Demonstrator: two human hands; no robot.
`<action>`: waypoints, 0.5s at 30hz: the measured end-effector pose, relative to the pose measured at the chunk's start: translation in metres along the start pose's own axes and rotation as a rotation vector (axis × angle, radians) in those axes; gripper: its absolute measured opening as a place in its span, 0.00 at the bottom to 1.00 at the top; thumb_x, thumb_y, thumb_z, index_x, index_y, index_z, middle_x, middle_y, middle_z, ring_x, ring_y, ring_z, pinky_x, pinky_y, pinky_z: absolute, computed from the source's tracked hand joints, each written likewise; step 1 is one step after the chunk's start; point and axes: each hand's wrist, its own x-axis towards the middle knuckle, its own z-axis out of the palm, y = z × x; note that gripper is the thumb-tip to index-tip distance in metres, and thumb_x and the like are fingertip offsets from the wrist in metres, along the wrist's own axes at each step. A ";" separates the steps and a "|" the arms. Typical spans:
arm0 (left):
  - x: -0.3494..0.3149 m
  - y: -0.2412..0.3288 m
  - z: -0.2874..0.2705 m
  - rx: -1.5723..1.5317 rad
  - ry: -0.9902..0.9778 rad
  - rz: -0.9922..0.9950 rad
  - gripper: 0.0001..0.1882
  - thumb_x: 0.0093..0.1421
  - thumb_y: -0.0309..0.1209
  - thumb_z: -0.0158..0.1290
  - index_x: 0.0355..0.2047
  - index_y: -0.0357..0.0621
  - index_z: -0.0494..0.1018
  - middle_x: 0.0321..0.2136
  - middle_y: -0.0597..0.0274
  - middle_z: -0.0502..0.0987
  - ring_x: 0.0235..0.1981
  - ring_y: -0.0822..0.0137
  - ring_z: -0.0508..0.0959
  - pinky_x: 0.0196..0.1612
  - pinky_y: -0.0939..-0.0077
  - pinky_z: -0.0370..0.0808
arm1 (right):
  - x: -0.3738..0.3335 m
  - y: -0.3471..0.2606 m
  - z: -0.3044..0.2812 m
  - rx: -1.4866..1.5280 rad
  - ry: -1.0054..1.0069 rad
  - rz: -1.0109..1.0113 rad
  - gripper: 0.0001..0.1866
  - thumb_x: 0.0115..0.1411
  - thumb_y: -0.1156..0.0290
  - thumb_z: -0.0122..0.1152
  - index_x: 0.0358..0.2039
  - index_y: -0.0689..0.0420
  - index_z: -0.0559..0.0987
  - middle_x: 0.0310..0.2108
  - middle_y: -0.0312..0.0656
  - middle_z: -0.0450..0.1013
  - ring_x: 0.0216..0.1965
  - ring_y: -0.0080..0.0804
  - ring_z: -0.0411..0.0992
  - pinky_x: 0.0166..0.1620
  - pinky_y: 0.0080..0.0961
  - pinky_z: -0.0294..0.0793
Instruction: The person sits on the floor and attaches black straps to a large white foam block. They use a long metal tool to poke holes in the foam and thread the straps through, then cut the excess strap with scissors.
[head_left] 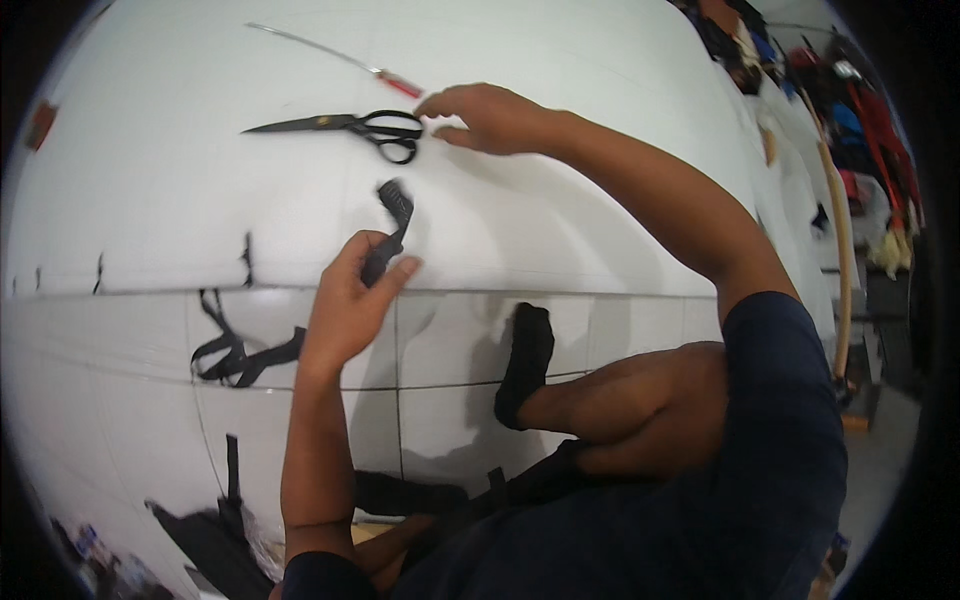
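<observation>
A short black webbing strap [397, 204] is pinched in my left hand [352, 300], its folded end pointing away from me over the white surface [560, 220]. Beyond it lies a pair of black-handled shears [335, 122], blades toward the left. My right hand [490, 120] is at the shears' handle loops, thumb and fingers apart, with nothing visible between them. Whether a fingertip touches the handle, I cannot tell. Farther back rests a long thin metal tool with a red handle [400, 84], close to my right fingers.
Dark strap ends [248, 258] stick up along the surface's near edge. On the tiled floor [440, 340] lie tangled black straps [235, 360], and a black fabric piece [205, 540] is at lower left. My socked foot [526, 355] stands near the edge. Assorted items [870, 150] pile up at right.
</observation>
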 end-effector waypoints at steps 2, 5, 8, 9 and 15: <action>0.016 -0.008 0.031 0.442 0.121 0.147 0.28 0.56 0.42 0.63 0.51 0.37 0.71 0.33 0.51 0.74 0.34 0.56 0.75 0.44 0.63 0.73 | -0.059 0.008 -0.013 -0.133 -0.052 0.106 0.21 0.63 0.61 0.60 0.55 0.53 0.74 0.52 0.46 0.74 0.52 0.45 0.72 0.55 0.39 0.70; 0.038 0.013 0.051 0.650 0.061 0.150 0.31 0.54 0.44 0.63 0.55 0.43 0.71 0.39 0.49 0.73 0.40 0.51 0.75 0.45 0.60 0.73 | -0.162 0.043 -0.024 -0.150 0.012 0.410 0.25 0.64 0.52 0.58 0.56 0.52 0.73 0.54 0.45 0.72 0.56 0.45 0.69 0.58 0.40 0.68; 0.063 0.015 0.069 0.783 0.143 0.222 0.33 0.55 0.48 0.62 0.59 0.52 0.70 0.40 0.46 0.71 0.42 0.48 0.73 0.47 0.55 0.72 | -0.282 0.106 -0.020 -0.111 0.170 0.948 0.32 0.65 0.44 0.53 0.58 0.57 0.71 0.56 0.49 0.70 0.59 0.45 0.67 0.60 0.39 0.66; 0.068 0.008 0.079 0.828 0.173 0.253 0.33 0.55 0.48 0.61 0.60 0.53 0.70 0.40 0.46 0.70 0.42 0.47 0.73 0.47 0.55 0.71 | -0.326 0.124 -0.007 -0.109 0.233 1.114 0.34 0.64 0.42 0.52 0.59 0.58 0.71 0.56 0.51 0.70 0.59 0.46 0.67 0.60 0.40 0.66; 0.079 0.010 0.079 0.970 0.112 0.154 0.35 0.56 0.51 0.60 0.62 0.56 0.69 0.41 0.48 0.70 0.44 0.49 0.72 0.48 0.56 0.71 | -0.493 0.135 0.092 0.018 0.515 2.012 0.52 0.55 0.33 0.58 0.61 0.70 0.63 0.60 0.64 0.62 0.59 0.59 0.65 0.60 0.44 0.68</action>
